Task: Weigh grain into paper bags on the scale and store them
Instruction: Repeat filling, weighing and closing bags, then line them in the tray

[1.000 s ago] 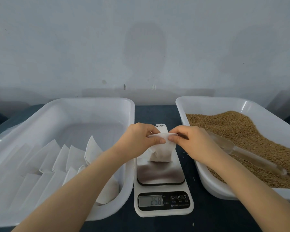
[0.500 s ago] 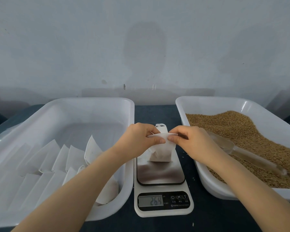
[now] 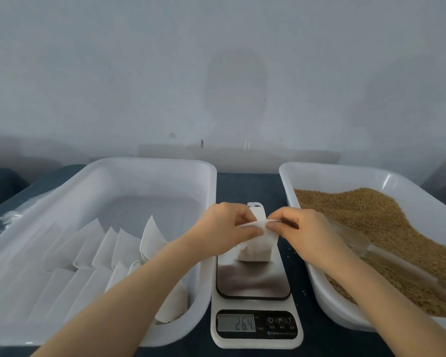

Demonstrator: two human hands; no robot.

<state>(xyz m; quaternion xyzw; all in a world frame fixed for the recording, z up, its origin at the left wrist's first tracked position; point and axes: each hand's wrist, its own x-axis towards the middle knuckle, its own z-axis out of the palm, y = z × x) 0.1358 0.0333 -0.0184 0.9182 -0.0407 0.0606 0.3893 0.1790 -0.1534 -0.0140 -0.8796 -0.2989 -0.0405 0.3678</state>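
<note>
A small white paper bag (image 3: 258,247) stands on the steel plate of the kitchen scale (image 3: 255,300), whose display reads 264. My left hand (image 3: 225,226) pinches the bag's top edge from the left. From the right, my right hand (image 3: 303,228) pinches the same edge. The two hands nearly meet above the bag, whose mouth is pressed flat between them. Brown grain (image 3: 376,228) fills the white tray (image 3: 317,171) on the right. A clear plastic scoop (image 3: 386,258) lies on the grain, partly behind my right forearm.
A white tub (image 3: 150,166) on the left holds several white paper bags (image 3: 129,246) leaning in rows along its near half. A dark blue cloth (image 3: 245,186) covers the table, with a few loose grains beside the scale. A pale wall rises close behind.
My hands have closed in toward each other along the bag's top edge, flattening its mouth. The scale reading rose from 258 to 264 and has held since.
</note>
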